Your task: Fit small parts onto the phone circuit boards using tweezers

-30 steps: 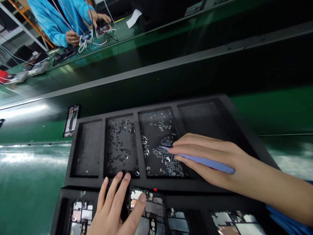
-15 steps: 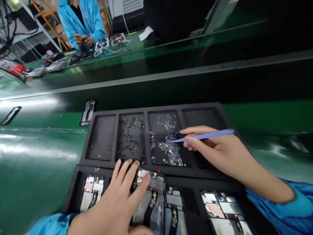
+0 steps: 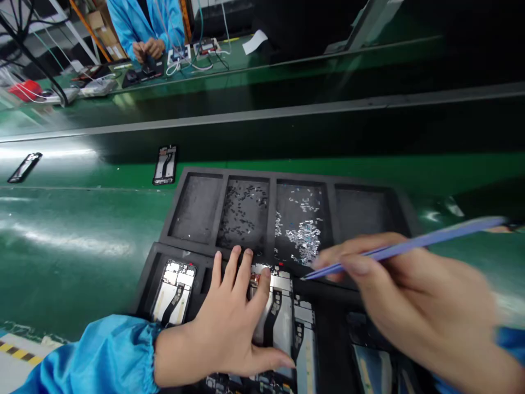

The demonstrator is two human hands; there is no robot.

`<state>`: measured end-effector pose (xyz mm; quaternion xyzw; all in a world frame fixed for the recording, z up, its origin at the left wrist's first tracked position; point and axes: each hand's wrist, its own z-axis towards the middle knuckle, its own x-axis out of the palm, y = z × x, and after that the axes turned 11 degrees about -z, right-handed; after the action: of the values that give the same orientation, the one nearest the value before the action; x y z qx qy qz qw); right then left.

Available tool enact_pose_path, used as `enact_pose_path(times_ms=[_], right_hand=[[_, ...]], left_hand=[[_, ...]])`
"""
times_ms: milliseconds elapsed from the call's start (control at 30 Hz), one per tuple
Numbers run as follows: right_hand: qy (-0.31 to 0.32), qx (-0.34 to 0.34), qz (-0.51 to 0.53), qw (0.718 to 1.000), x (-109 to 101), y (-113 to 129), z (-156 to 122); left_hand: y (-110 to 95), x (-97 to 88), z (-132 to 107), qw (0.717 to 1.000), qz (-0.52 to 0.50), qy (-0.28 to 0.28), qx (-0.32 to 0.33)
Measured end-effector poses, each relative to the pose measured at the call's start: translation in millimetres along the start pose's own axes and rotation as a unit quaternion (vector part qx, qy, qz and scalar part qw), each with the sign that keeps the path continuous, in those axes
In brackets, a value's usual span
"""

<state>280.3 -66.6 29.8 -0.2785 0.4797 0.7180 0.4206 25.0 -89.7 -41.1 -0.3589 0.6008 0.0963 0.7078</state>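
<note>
My left hand (image 3: pixel 229 317) lies spread over an opened phone (image 3: pixel 281 314), its fingertips at the phone's top end. Pinched in my right hand (image 3: pixel 410 295) is a pair of blue tweezers (image 3: pixel 394 249), tips pointing left, just right of that phone's top edge. Whether a small part sits in the tips I cannot tell. Behind the phone lies a black foam tray (image 3: pixel 272 219). One compartment holds many tiny silvery pieces (image 3: pixel 305 238), the one to its left small dark pieces (image 3: pixel 241 210).
More opened phones lie in the nearer black tray (image 3: pixel 150 279), including one at left (image 3: pixel 175 293). Two others, a phone (image 3: pixel 165 164) and a narrower-looking phone (image 3: pixel 24 167), rest on the green bench (image 3: pixel 82 241). Across the bench a person in blue (image 3: pixel 143 33) handles something dark.
The tweezers have moved from the silvery pieces toward me, to beside the phone under my left hand. My left hand stays on that phone. The view has shifted.
</note>
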Motion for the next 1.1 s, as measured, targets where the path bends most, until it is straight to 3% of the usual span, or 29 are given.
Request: enact_pose_path(times_ms=[100, 200, 267, 400, 700, 1100], right_hand=[[0.003, -0.111, 0.032, 0.993, 32, 11, 5], [0.029, -0.128, 0.053, 0.99, 63, 8, 7], [0.034, -0.137, 0.057, 0.988, 73, 5, 5], [0.028, -0.146, 0.04, 0.988, 73, 5, 2], [0.026, -0.169, -0.035, 0.985, 71, 7, 0], [0.061, -0.158, -0.01, 0.985, 71, 6, 1]], left_hand=[[-1, -2.9, -2, 1.0, 0.02, -0.011, 0.011], [-3, -8.5, -6, 0.996, 0.073, -0.027, 0.043], [-5, -9.3, -7, 0.989, 0.104, -0.053, 0.087], [-9, -3.3, -5, 0.979, 0.106, -0.114, 0.132], [-9, 4.1, -1, 0.979, 0.096, -0.13, 0.128], [-7, 8.9, -1, 0.977, 0.098, -0.133, 0.134]])
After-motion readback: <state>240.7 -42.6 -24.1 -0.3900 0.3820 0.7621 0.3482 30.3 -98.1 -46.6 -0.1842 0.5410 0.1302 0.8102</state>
